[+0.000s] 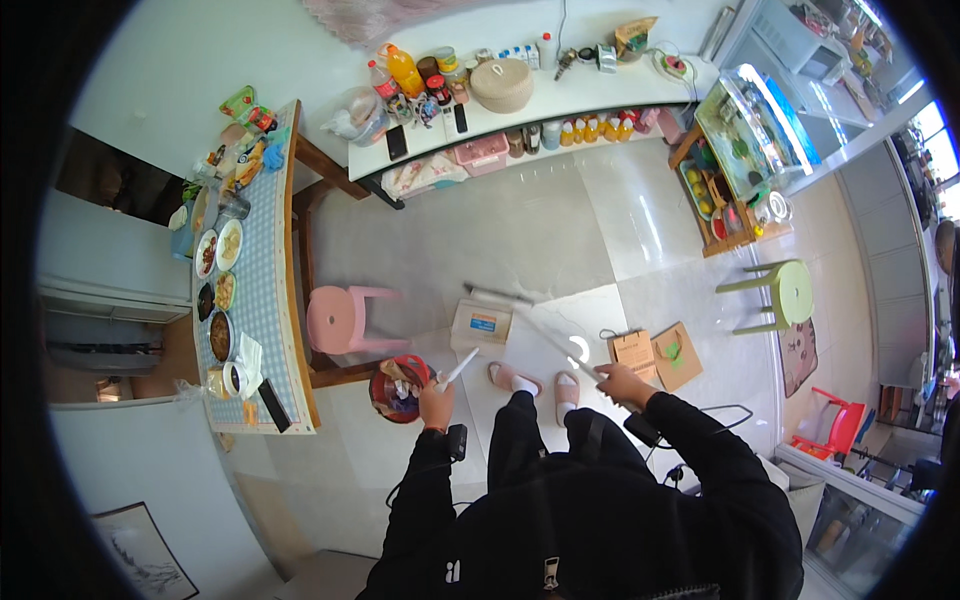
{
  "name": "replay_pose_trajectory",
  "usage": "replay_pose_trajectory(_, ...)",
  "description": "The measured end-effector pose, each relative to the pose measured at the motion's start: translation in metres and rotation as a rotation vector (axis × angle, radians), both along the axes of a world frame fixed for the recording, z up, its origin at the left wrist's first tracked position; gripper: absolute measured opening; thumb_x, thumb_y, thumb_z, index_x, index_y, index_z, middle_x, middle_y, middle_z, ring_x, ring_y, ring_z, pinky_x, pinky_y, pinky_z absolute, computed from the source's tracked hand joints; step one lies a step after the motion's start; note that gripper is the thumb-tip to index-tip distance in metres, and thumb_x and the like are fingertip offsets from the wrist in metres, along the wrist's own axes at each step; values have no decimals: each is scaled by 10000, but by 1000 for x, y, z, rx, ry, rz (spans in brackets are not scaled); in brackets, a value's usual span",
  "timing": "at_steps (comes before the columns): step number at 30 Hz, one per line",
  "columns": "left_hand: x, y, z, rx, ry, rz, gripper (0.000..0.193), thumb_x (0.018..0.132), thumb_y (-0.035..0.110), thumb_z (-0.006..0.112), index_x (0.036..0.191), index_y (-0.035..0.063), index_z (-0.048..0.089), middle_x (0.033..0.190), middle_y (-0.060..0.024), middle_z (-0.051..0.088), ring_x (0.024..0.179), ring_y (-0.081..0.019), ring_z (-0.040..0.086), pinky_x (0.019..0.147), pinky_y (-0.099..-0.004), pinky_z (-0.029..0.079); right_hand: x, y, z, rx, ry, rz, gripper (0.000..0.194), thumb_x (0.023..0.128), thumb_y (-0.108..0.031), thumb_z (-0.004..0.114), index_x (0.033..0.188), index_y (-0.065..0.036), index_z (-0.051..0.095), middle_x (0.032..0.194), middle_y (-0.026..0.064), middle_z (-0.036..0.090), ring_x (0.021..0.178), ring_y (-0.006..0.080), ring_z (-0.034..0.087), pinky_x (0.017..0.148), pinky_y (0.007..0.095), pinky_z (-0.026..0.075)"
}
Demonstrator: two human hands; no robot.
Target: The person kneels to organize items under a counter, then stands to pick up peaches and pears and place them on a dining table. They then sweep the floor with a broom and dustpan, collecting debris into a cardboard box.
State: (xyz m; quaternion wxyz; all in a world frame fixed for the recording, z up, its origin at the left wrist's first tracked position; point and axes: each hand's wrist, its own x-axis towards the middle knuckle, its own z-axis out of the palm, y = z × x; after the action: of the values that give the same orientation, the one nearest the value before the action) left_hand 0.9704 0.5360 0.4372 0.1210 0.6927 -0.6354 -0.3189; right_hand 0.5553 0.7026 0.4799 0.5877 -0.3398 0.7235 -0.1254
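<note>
My left hand (436, 405) is closed around the white handle of a dustpan (481, 327), whose pale pan bears a blue label and rests on the tiled floor in front of my feet. In my right hand (627, 387) is the long grey handle of a broom (555, 339). The slightly blurred broom head lies at the far edge of the pan; whether it touches the pan I cannot tell. Beside my left hand stands a red bin (382, 397) filled with rubbish.
Left are a pink stool (330, 320) and a dining table (274, 322) with dishes. Two brown paper bags (679, 356) lie right of my feet. Farther right stand a green stool (793, 295) and a fish tank (742, 142) on a wooden stand. A white shelf (555, 105) runs along the wall.
</note>
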Motion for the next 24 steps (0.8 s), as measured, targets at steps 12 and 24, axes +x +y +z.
replay_pose_trajectory(12,70,173,28,117,223,165,243,830,118,719,1028,-21,694,822,-122,697,747,-214,662,704,-334,510,-54,74,-44,-96,159,-502,449,807,-47,595,1252,14,604,658,129,637,490,213,618,453,351,524)
replay_pose_trajectory(24,198,298,16,109,14,8,310,825,241,710,1071,52,703,889,-169,708,831,-337,683,738,-393,524,55,79,-177,-329,819,1037,117,697,-220,734,739,-114,760,757,121,703,827,285,701,725,375,551)
